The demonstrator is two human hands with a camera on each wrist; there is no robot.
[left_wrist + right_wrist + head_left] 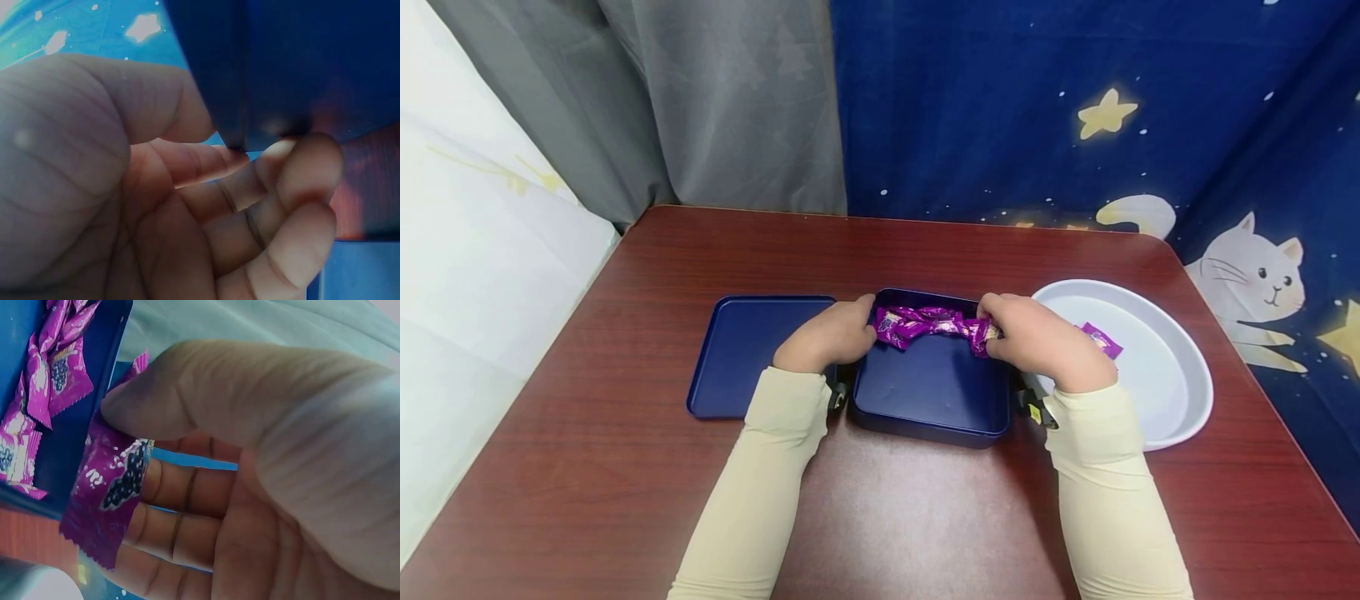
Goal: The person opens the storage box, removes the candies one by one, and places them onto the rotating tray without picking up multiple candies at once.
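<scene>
Reddish-brown table [587, 467]: between its left and right edges sits one blue box [932, 383], far left corner gripped by the left hand [831, 335], while the right hand [1045, 342] pinches a purple packet [109, 487] at the far right corner, seemingly mid-packing, next calling for release inside.

Navy box [932, 387], purple grape-printed packets [891, 325] inside, navy lid [748, 350] left of it, white tray [1161, 375] right of it, reddish-brown wood-grained surface [917, 517] beneath
</scene>
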